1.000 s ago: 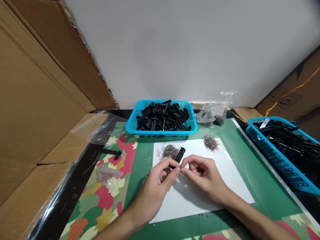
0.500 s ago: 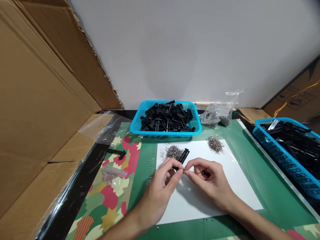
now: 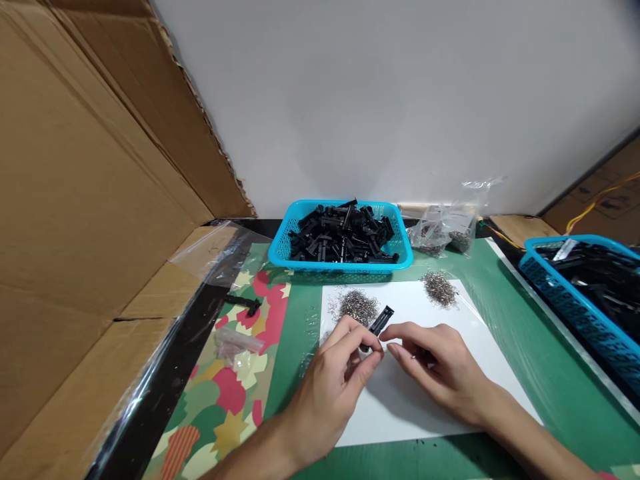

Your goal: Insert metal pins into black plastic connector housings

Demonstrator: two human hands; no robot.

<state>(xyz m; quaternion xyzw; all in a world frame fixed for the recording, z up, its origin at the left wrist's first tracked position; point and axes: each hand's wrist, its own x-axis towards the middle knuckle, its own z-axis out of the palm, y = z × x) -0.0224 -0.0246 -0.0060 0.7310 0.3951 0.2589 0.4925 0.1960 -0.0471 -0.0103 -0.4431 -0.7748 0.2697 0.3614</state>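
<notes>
My left hand [image 3: 340,383] is closed on a slim black plastic part [image 3: 382,320], pinched between thumb and fingers. The part's slotted far end sticks out beyond the fingers, tilted up and to the right. Close beside its near end is my right hand [image 3: 440,367], with the index fingertip almost at the left fingertips and the thumb a little apart from it. The other right fingers are curled, and whether they hide anything small I cannot tell. Behind my left hand lies a pile of small metal pieces [image 3: 358,307]; a second metal pile [image 3: 440,289] sits farther right.
A white sheet [image 3: 420,427] lies on a green mat [image 3: 295,333]. At the back stands a blue basket [image 3: 340,267] of black parts; another blue basket [image 3: 575,300] is at right. Clear bags [image 3: 435,233], a loose black part [image 3: 244,303] and cardboard [image 3: 100,200] surround the area.
My right thumb and index finger have parted from their pinch at the left fingertips. The black part now leans farther right. The whole view has shifted slightly.
</notes>
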